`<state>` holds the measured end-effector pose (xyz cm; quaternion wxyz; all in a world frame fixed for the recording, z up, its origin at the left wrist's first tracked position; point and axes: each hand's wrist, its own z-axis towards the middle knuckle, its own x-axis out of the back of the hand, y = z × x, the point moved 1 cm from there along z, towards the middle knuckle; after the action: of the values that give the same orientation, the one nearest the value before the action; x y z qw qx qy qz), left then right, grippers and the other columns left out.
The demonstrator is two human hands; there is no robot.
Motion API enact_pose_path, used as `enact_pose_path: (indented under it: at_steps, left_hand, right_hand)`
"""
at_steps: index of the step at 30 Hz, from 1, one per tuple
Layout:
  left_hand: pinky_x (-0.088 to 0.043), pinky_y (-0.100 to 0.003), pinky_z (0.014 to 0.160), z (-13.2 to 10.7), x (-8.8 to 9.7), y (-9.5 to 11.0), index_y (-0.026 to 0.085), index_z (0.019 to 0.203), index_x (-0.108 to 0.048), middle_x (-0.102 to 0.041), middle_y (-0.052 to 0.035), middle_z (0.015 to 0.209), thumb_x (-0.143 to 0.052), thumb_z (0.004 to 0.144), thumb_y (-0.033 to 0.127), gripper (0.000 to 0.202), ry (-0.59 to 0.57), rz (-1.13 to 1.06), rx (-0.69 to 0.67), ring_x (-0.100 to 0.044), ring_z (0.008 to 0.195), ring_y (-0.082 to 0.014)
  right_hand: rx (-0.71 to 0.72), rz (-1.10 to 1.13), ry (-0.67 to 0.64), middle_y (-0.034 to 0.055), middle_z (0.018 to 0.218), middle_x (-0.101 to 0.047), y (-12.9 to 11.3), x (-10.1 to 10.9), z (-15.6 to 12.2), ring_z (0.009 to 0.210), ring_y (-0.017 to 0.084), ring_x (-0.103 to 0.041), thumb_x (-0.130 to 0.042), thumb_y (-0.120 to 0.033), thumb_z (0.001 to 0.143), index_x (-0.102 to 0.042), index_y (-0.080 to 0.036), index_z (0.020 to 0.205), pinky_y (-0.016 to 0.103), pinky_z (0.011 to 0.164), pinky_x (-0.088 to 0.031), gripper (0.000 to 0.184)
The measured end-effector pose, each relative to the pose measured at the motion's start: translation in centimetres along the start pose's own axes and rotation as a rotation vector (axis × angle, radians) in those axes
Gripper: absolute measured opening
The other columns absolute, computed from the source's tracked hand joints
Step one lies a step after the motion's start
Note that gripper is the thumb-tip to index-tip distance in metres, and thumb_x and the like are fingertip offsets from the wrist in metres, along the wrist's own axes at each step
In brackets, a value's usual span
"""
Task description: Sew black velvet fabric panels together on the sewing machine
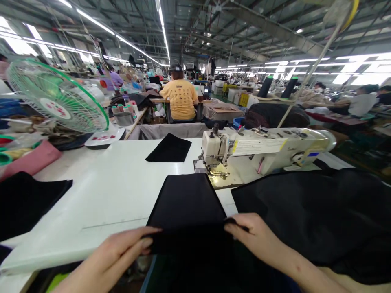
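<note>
A black fabric panel (189, 199) lies over the front edge of the white table, its far end close to the sewing machine's needle area. My left hand (119, 252) pinches the panel's left edge between thumb and fingers. On the opposite edge, my right hand (253, 234) is closed on the same fabric, which bunches a little at the fingertips. The near part of the cloth hangs toward me and blends into dark shadow. Just beyond the panel stands the cream sewing machine (262, 146), its presser foot over the metal plate.
A smaller black piece (169, 148) lies behind on the white table (106, 191). More black cloth rests at the left (27, 203), and a large black sheet (311, 211) covers the right side. A green fan (58, 101) stands at the far left. A person in yellow (180, 97) sits ahead.
</note>
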<state>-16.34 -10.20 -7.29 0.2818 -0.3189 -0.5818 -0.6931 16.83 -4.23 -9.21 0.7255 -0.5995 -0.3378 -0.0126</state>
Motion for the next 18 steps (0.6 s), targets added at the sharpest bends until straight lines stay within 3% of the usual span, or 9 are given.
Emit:
enact_pose_path:
  at_steps: [2, 4, 8, 13, 18]
  left_hand:
    - [-0.052, -0.026, 0.057, 4.2, 0.8, 0.2, 0.025, 0.075, -0.066, -0.067, 0.0008, 0.062, -0.045, 0.089, 0.056, 0.04, -0.107, 0.012, 0.064, -0.064, 0.055, -0.0187]
    - [-0.046, -0.027, 0.056, 8.5, 0.8, 0.1, 0.024, 0.063, -0.053, -0.057, 0.0011, 0.055, -0.041, 0.09, 0.054, 0.042, -0.041, 0.134, 0.098, -0.058, 0.054, -0.0185]
    - [-0.04, -0.029, 0.061, 14.6, -1.5, -2.0, 0.023, 0.063, -0.048, -0.058, -0.0025, 0.064, -0.044, 0.09, 0.043, 0.034, 0.009, 0.379, 0.169, -0.058, 0.064, -0.0211]
    - [-0.046, -0.037, 0.081, 16.5, -3.5, -5.0, 0.019, 0.079, -0.058, -0.062, -0.011, 0.092, -0.058, 0.083, 0.033, 0.014, 0.059, 0.382, 0.202, -0.061, 0.09, -0.0276]
    - [-0.048, -0.038, 0.081, 16.8, -4.1, -5.4, 0.022, 0.072, -0.052, -0.06, -0.0058, 0.077, -0.057, 0.074, 0.017, 0.007, 0.055, 0.256, 0.155, -0.061, 0.08, -0.0254]
  right_hand:
    - [-0.071, -0.007, 0.113, -0.0047, 0.052, -0.05, 0.6, 0.3, 3.0, 0.052, 0.013, -0.052, -0.058, -0.045, 0.091, -0.051, -0.022, 0.055, 0.024, 0.05, -0.039, 0.043]
    - [-0.084, -0.045, 0.225, -0.0061, 0.05, -0.039, 1.5, 0.3, 6.4, 0.05, 0.013, -0.043, -0.06, -0.045, 0.087, -0.039, -0.023, 0.053, 0.025, 0.049, -0.034, 0.045]
    - [-0.088, -0.113, 0.31, -0.006, 0.051, -0.037, 3.7, -0.6, 12.0, 0.054, 0.014, -0.041, -0.063, -0.04, 0.083, -0.037, -0.023, 0.052, 0.027, 0.055, -0.032, 0.043]
    - [-0.116, -0.169, 0.354, -0.0014, 0.067, -0.054, 5.2, -2.2, 13.7, 0.068, 0.019, -0.053, -0.069, -0.027, 0.076, -0.054, -0.023, 0.06, 0.029, 0.067, -0.039, 0.023]
    - [-0.072, -0.111, 0.378, 0.0063, 0.097, -0.062, 5.6, -2.7, 13.5, 0.1, 0.026, -0.056, -0.071, -0.018, 0.073, -0.06, -0.023, 0.066, 0.04, 0.095, -0.04, 0.013]
